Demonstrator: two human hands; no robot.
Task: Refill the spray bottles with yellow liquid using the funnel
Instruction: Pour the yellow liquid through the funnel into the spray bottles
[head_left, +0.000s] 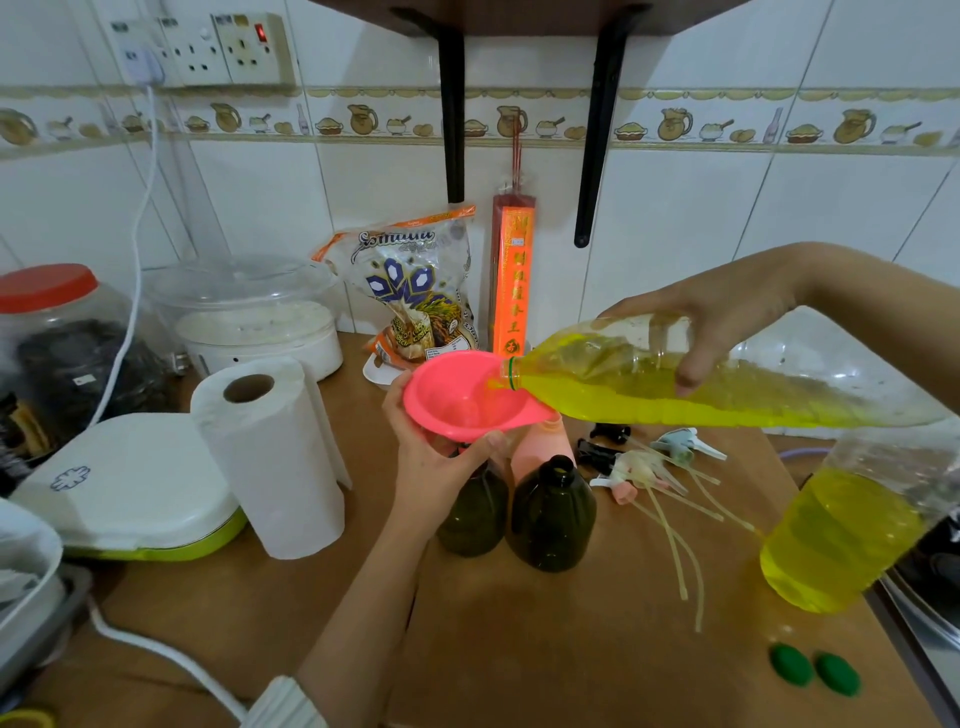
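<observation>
My left hand (434, 452) grips the pink funnel (462, 397), which sits in the neck of a dark spray bottle (470, 514) on the wooden counter. My right hand (727, 322) holds a large clear bottle of yellow liquid (675, 384) tipped almost flat, its mouth over the funnel and liquid running in. A second dark bottle (553, 514) stands open just to the right. A pink bottle (540, 447) stands behind it. Several spray heads with long tubes (660, 473) lie to the right.
Another big bottle of yellow liquid (841, 535) stands at the right edge, two green caps (813, 670) in front of it. A paper towel roll (270, 457), a white-and-green container (124, 488), a red-lidded jar (57, 332) and a rice bag (415, 291) stand left and behind.
</observation>
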